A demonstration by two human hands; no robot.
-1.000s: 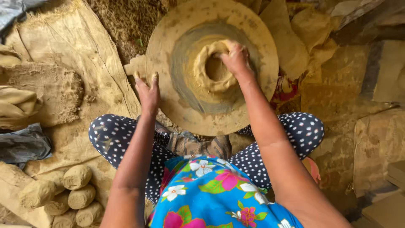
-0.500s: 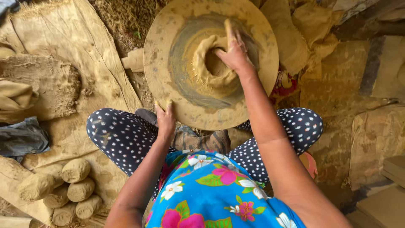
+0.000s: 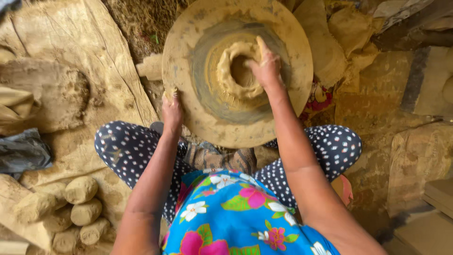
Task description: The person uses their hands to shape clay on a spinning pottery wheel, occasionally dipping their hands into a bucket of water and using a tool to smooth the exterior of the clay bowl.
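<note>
At the wheel's near-left rim, my left hand (image 3: 171, 109) now grips the potter's wheel (image 3: 188, 101), lower than before. My right hand (image 3: 265, 66) presses open-fingered on the clay lump (image 3: 232, 71) at centre. Clay rolls (image 3: 80, 190) lie lower left.

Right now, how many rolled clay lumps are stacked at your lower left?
5 at least: top lump, one below it, one lower, left lump, bottom one. The pile may hide more.

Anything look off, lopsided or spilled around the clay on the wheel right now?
The ring of tan wet clay has an uneven, lumpy rim under the right hand. The left hand grips the round clay-smeared wheel edge. Nothing spilled.
</note>
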